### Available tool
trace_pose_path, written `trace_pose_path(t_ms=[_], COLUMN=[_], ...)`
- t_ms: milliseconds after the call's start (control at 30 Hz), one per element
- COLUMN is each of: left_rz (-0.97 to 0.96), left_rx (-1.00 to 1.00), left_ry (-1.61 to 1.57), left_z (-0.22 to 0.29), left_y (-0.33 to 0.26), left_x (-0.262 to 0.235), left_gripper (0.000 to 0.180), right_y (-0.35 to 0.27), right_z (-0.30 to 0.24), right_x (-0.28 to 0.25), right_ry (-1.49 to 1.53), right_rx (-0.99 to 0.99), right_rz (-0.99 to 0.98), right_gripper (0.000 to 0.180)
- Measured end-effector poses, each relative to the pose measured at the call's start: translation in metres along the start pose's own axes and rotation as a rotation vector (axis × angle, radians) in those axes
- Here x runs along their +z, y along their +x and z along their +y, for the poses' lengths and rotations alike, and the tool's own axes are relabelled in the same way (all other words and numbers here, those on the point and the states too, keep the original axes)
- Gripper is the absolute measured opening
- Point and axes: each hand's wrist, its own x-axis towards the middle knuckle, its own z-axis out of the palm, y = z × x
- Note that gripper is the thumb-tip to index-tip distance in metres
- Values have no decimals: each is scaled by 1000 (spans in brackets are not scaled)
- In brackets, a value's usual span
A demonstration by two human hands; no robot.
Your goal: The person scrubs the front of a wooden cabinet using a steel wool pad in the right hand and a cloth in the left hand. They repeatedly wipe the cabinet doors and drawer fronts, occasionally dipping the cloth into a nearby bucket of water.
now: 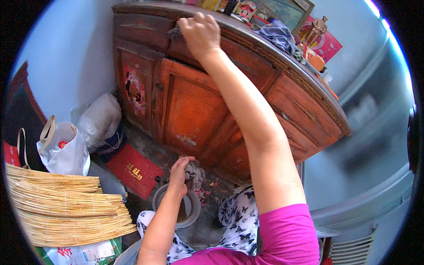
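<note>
My right hand [202, 34] is closed in a fist against the upper drawer front of a reddish-brown wooden cabinet [194, 110]. A bit of dark grey cloth [175, 32] pokes out beside its knuckles; the rest is hidden under the hand. Lower down, my left hand [178, 176] has its fingers bent around a wet-looking grey rag [194, 175], which hangs by the palm. Its grip is partly hidden. Under that hand stands a round pale bucket [193, 213] with murky brownish water in it, between my knees.
On the cabinet top lie a bluish-grey cloth [278, 36], a bronze-coloured figurine [316, 30] and a framed picture [282, 13]. To the left are bundled straw mats [66, 207], a white bag [66, 150], a stuffed plastic bag [100, 119] and a flat red box [134, 171].
</note>
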Motion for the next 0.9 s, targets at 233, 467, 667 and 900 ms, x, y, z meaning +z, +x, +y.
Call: trace_pose_path(t_ms=[233,467,667,900], left_rz=[3,-57,-71,38], left_rx=[52,20,35,37], left_ry=[-9,-51,-44,80], left_z=[1,4,-2,8], left_y=[0,-15,-8,-6], left_x=[-11,0,-2,3], left_gripper=[22,21,24,23], right_y=[-43,-142,-92,8], right_z=[28,102,72,8], right_x=[-35,-119,-65,-2], right_ry=[23,-52,92,84], right_rx=[-10,60,-23,-185], right_rz=[-26,-58,89,-50], right_gripper=[27,44,39,28])
